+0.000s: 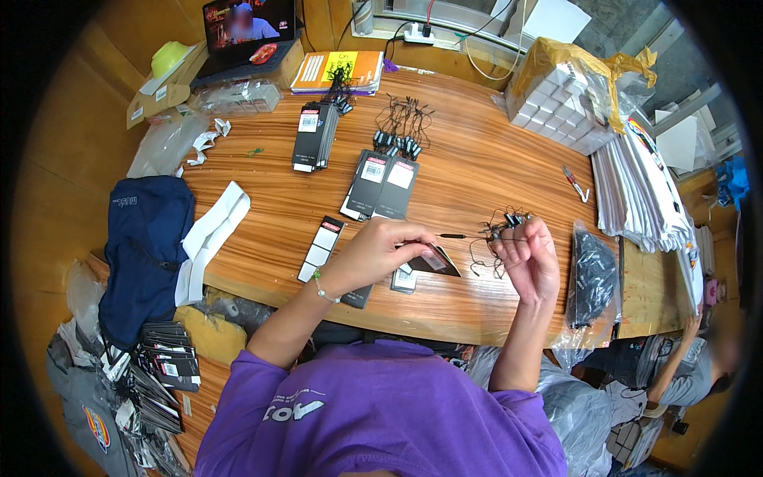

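My left hand (380,248) pinches a black hang tag (435,261) with a white sticker just above the wooden table (477,159). A thin black string with a small plug end (451,236) runs from the tag toward my right hand. My right hand (530,256) is closed on a bunch of black string fasteners (504,223), loops hanging below the fingers. More black tags (404,279) lie under my left hand.
Stacks of black tags (381,184) (313,135) and a pile of string fasteners (403,131) lie farther out. A strip of white labels (319,249), a navy bag (147,246), a black-filled plastic bag (592,278), white boxes (556,99), a laptop (246,32). Another person sits lower right (683,366).
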A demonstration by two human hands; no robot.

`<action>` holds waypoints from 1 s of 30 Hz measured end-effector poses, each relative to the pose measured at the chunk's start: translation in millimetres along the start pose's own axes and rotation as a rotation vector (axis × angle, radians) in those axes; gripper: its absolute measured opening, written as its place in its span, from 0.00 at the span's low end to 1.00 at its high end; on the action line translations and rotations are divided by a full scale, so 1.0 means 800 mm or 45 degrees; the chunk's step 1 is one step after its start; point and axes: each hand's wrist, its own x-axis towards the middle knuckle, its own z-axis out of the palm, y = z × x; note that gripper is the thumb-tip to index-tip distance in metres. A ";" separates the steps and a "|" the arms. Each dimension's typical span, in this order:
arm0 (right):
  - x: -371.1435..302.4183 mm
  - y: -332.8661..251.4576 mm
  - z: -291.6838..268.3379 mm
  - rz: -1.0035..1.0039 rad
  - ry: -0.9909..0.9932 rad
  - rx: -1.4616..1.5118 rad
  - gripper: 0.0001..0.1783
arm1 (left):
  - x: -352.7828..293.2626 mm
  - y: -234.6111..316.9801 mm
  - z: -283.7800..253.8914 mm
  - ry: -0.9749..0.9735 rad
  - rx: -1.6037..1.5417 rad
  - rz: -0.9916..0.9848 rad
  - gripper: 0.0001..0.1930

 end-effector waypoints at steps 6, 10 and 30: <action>0.002 0.005 0.005 -0.107 0.005 0.450 0.09 | -0.008 -0.001 -0.003 -0.003 -0.202 -0.170 0.06; 0.004 0.015 0.015 -0.260 0.159 0.280 0.12 | -0.011 -0.011 0.006 0.006 -0.554 -0.284 0.07; 0.019 0.066 0.074 -0.431 0.272 -1.509 0.12 | -0.005 -0.002 0.007 0.519 -0.522 -0.188 0.04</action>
